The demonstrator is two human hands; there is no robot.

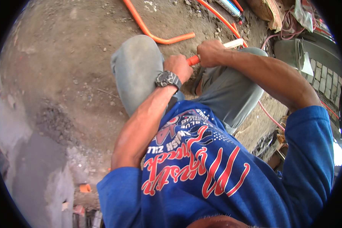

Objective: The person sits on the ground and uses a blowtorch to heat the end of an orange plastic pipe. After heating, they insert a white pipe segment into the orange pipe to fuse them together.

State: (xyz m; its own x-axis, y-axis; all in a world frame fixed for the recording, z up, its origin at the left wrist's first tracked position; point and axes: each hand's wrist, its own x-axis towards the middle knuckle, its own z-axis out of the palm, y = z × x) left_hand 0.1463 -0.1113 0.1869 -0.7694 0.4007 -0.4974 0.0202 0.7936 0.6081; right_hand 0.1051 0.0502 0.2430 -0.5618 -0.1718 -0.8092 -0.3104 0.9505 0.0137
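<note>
My left hand [178,65] is closed around a short orange pipe [193,60] above my left knee [135,57]. Just up and to the right, my right hand [211,51] is closed at that pipe's other end. A pale, narrow object [233,43] sticks out beyond my right fist; whether I grip it or it lies behind cannot be made out. My fingers hide much of the pipe.
A bent orange pipe [144,26] lies ahead, with a longer one [220,17], a blue-and-white cylinder [228,9] and pink hose [277,36]. A grey container [287,51] and paving bricks [323,78] are at right. A small orange piece [85,187] lies lower left.
</note>
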